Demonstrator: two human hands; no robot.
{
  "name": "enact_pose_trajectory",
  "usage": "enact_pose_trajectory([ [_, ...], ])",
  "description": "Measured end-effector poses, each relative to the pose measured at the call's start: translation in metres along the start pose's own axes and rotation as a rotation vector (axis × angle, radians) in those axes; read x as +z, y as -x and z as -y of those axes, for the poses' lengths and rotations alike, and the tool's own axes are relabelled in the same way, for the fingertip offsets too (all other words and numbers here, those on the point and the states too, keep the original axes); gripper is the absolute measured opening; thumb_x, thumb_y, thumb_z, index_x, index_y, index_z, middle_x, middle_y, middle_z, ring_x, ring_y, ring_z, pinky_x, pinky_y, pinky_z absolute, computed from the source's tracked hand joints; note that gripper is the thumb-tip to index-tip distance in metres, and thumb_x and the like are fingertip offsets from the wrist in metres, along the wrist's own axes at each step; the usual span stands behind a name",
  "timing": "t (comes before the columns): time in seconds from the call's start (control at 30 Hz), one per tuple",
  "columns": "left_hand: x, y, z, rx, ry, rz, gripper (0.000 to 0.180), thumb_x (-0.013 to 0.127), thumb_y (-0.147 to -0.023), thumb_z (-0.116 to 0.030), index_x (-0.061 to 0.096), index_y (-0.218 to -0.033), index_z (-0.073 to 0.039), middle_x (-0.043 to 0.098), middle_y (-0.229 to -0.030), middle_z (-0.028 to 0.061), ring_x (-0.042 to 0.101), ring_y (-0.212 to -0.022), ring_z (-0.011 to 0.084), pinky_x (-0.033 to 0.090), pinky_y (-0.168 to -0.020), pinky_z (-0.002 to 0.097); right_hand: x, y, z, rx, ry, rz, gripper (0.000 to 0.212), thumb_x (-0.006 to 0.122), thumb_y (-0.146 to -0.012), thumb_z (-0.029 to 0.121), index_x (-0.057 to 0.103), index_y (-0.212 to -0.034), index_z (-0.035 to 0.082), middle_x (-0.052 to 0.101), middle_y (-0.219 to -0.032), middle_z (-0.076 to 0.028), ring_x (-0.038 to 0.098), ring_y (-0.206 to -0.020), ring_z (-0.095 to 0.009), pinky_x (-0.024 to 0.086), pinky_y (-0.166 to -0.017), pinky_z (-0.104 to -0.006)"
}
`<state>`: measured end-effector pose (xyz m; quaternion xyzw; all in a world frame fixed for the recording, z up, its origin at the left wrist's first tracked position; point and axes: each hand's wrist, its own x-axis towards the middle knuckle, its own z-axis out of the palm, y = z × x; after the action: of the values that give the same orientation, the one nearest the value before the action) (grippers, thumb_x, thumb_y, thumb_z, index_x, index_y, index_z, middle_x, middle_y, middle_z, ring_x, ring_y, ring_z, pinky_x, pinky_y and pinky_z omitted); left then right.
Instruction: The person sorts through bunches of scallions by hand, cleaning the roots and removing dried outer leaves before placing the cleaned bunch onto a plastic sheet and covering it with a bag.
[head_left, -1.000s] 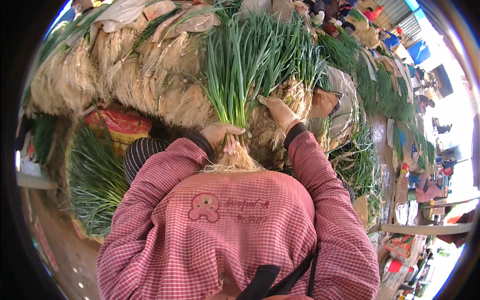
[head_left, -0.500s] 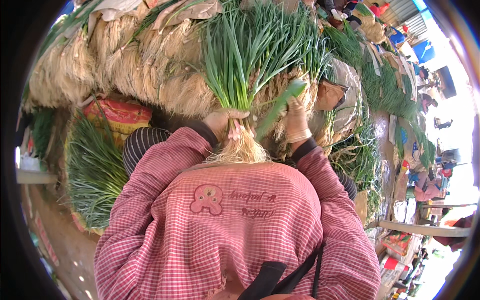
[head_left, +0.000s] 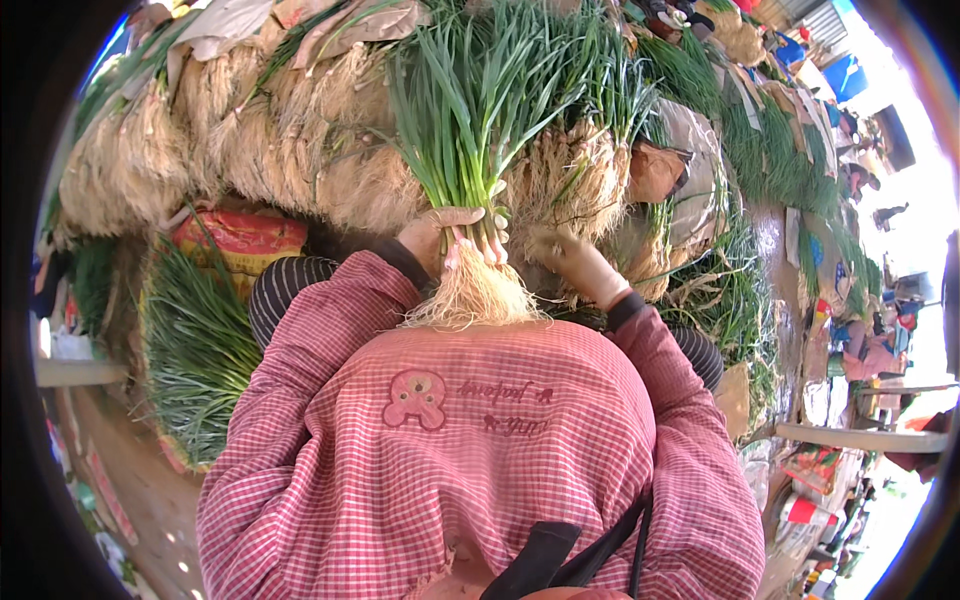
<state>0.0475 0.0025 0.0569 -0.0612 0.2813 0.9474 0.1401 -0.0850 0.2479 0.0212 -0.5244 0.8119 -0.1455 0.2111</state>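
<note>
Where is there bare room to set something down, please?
Bare floor shows at lower left, below the greens and beside the left sleeve. The gap between the bunch in the left hand and the right hand looks narrow. Ahead, it is crowded with piled roots.

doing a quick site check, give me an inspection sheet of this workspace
Surface: brown floor at lower left; what supports the heap of rooted bundles is hidden
Things: bunch of green stalks, its pale roots toward the person
Clutter: red-and-yellow sack and green leaves at left; brown paper-like sheet on the heap
Grips: left grip closed around the lower stalks; right grip blurred, beside the bunch, closure unclear
Cables: nothing seen
Surroundings: other people at far right, one in pink
</note>
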Motion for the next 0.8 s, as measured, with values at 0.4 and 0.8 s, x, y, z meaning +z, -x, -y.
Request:
enact_pose_trajectory([
  [0.4,0.005,-0.004,-0.003,-0.063,-0.026,-0.097,0.031,0.053,-0.091,-0.018,0.058,-0.105,0.009,0.066,-0.082,0.0229,0.067,-0.069,0.0314,0.057,-0.069,0.0396,-0.029,-0.063,0.072,-0.021,-0.089,-0.485,0.019,0.056,-0.085,0.011,0.061,-0.098,-0.001,0.064,-0.094,-0.018,0.062,-0.093,-0.033,0.049,-0.082,-0.0383],
  [0.8,0.020,0.016,-0.028,0.146,-0.226,0.124,0.064,0.066,-0.083,-0.013,0.037,-0.139,0.001,0.066,-0.091,0.0177,0.067,-0.080,0.0328,0.056,-0.074,0.0485,-0.052,-0.016,-0.053,0.458,-0.121,-0.718,0.015,0.053,-0.091,0.013,0.062,-0.099,0.005,0.065,-0.096,-0.013,0.063,-0.088,-0.024,0.049,-0.085,-0.0354],
])
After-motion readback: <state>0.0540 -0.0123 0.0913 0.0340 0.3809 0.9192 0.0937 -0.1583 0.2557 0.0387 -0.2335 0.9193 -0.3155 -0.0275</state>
